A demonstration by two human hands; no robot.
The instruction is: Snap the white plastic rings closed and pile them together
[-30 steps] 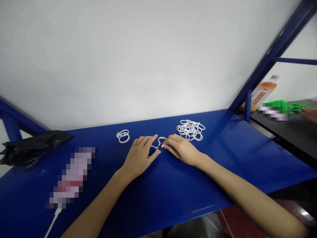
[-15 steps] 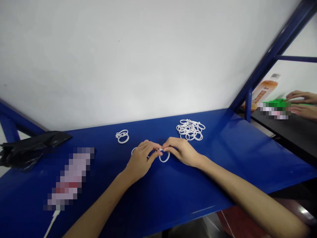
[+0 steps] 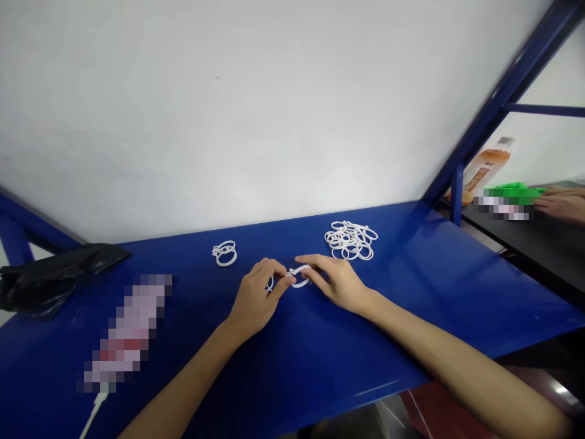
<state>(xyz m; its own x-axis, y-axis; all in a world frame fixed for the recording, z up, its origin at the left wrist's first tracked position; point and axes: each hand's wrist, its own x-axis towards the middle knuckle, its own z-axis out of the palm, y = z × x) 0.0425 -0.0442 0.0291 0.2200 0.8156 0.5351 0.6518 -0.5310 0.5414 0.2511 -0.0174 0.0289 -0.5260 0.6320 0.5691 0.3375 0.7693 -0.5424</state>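
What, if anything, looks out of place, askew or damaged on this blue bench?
Nothing looks damaged or spilled. The left hand and right hand pinch white rings; a pile of rings lies behind them, a small cluster to the left. A crumpled black bag sits at the left edge.

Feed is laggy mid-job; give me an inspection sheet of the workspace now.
Surface: glossy blue metal tabletop, white wall behind.
Job's things: two white plastic rings, pinched at centre; loose heap of white plastic rings, behind-right; small cluster of linked white rings, behind-left.
Clutter: crumpled black plastic bag, pixelated oblong item, left side.
Grippers: left hand, right hand, fingers shut on the two rings.
Cables: white cable below pixelated item.
Surroundings: orange bottle, another person's hands, right.
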